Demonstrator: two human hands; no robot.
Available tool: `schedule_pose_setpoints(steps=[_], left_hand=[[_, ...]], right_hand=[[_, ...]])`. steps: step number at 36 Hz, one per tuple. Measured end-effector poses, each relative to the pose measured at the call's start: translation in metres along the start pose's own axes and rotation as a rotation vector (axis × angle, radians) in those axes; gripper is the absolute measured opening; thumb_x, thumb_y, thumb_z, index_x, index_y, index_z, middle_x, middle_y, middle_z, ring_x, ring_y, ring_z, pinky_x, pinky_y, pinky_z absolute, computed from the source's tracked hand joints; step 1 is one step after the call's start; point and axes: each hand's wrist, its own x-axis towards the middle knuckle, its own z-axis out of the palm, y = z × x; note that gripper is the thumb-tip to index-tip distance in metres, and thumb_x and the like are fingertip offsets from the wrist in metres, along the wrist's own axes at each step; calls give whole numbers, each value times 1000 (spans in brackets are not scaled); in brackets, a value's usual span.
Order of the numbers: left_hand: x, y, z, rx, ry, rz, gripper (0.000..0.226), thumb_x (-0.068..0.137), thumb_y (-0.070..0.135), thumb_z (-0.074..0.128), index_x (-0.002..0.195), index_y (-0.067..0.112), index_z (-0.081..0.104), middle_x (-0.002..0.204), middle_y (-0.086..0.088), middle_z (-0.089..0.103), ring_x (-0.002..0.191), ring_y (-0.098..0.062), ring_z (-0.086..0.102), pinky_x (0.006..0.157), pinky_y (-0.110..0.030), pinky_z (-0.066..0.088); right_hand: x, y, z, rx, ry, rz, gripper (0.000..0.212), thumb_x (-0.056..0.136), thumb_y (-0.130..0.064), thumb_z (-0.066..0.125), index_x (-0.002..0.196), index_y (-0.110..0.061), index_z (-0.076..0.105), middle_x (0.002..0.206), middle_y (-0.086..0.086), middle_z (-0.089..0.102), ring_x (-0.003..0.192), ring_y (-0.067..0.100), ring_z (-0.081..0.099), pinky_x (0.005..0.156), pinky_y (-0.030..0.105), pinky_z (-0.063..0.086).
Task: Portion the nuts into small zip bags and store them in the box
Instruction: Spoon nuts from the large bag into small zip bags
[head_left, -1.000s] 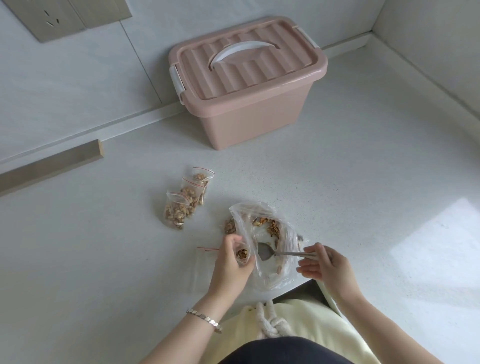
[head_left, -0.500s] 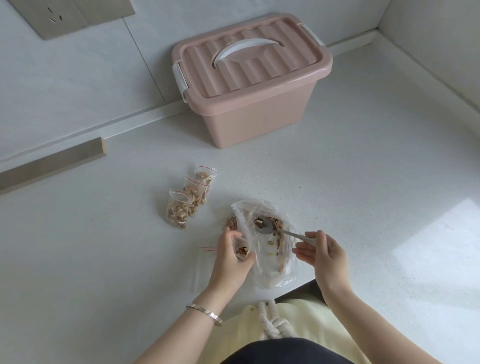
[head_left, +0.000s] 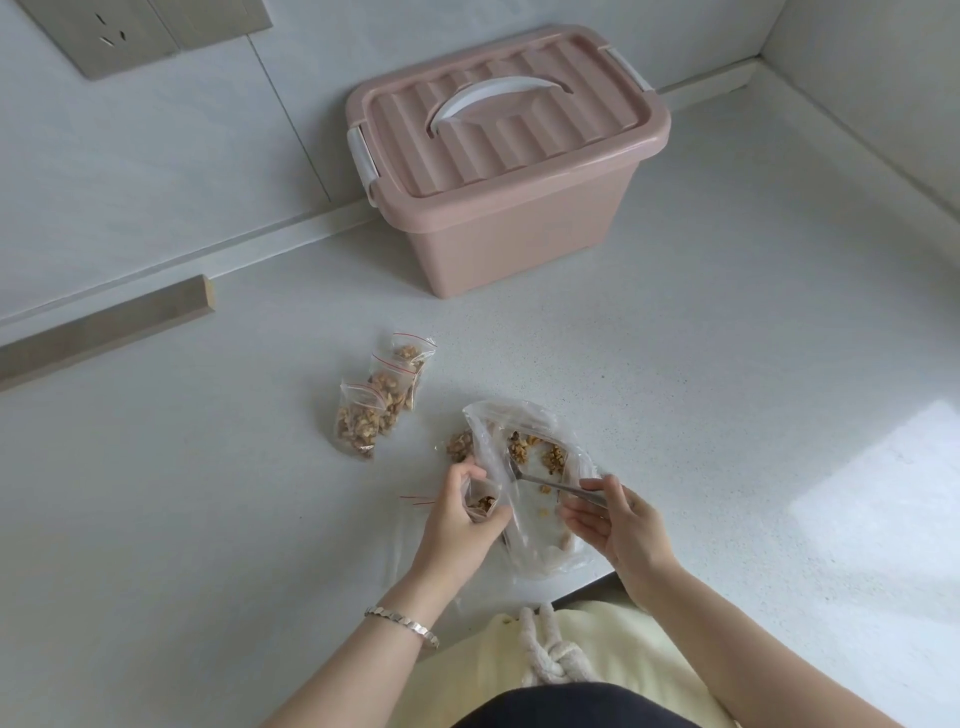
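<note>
**Clear plastic, steel spoon: a fourth portion under way**

The left hand (head_left: 460, 517) curls round a small zip bag (head_left: 482, 505), mouth up, with a few nuts in the bottom. Just to its right, the right hand (head_left: 618, 525) pinches the handle of a spoon (head_left: 545, 482), whose bowl reaches into the large bag (head_left: 530, 545) among the loose nuts (head_left: 537, 452).

Beyond the left hand lie what look like three filled bags (head_left: 379, 402), touching one another. Well beyond both hands stands the pink box (head_left: 511, 244), lid (head_left: 576, 111) on, so storing has apparently not begun. Judging by the nuts left, few portions remain.

The counter (head_left: 727, 415) edge runs just below the hands, and the large bag reaches it. The walls are well clear, with room toward the box.
</note>
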Motion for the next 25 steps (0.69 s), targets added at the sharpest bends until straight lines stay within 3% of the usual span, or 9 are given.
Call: schedule_pose_setpoints(steps=[2, 5, 9, 14, 16, 18, 23, 25], left_hand=[[-1, -1, -1, -10, 2, 11, 30, 83, 13, 66, 102, 25, 45, 120, 25, 42, 83, 25, 46, 66, 7, 34], [-3, -1, -2, -14, 17, 11, 31, 83, 13, 66, 98, 29, 44, 134, 20, 35, 118, 3, 39, 68, 10, 30], [-4, -2, -1, -14, 2, 26, 31, 83, 9, 65, 100, 24, 44, 130, 20, 38, 105, 16, 42, 68, 9, 31], [-4, -3, 1, -7, 6, 47, 32, 83, 9, 64, 100, 27, 43, 136, 20, 39, 127, -2, 37, 81, 0, 34], [-6, -3, 1, -1, 13, 63, 34, 83, 9, 64, 100, 29, 43, 133, 22, 42, 122, 5, 41, 84, -3, 36], [-10, -1, 0, 7, 15, 87, 36, 83, 7, 65, 103, 28, 43, 123, 26, 45, 108, 19, 44, 76, 4, 35], [-15, 0, 1, 15, 60, 150, 42, 82, 6, 67, 113, 21, 45, 110, 26, 48, 91, 29, 44, 72, 7, 32], [-15, 1, 1, 35, 87, 165, 43, 81, 6, 67, 114, 22, 45, 112, 25, 47, 95, 31, 41, 75, 7, 31]], right_hand=[[0, -1, -4, 49, -6, 35, 32, 99, -25, 39, 92, 0, 58, 77, 19, 67, 66, 25, 69, 57, 25, 57], [0, -4, -11, 120, -16, 65, 33, 100, -25, 35, 92, -1, 56, 72, 16, 67, 61, 20, 69, 53, 23, 56], [0, -6, -20, 132, -26, 60, 35, 100, -26, 33, 90, -2, 57, 68, 14, 67, 60, 19, 68, 55, 23, 57], [-3, -13, -32, 94, -25, -1, 34, 99, -26, 33, 91, -2, 56, 63, 12, 67, 58, 20, 68, 55, 22, 56], [-8, -20, -36, 22, -7, -50, 34, 99, -26, 34, 91, -3, 57, 61, 11, 67, 57, 19, 68, 55, 22, 56], [-15, -29, -38, -80, 21, -117, 35, 99, -27, 35, 90, -3, 58, 63, 12, 67, 57, 20, 68, 55, 22, 56], [-40, -50, -30, -229, 30, -302, 36, 98, -25, 35, 87, -2, 61, 62, 13, 67, 57, 23, 67, 54, 24, 56], [-51, -55, -22, -278, 14, -381, 36, 98, -23, 35, 85, -2, 62, 62, 14, 68, 58, 24, 67, 54, 24, 56]])
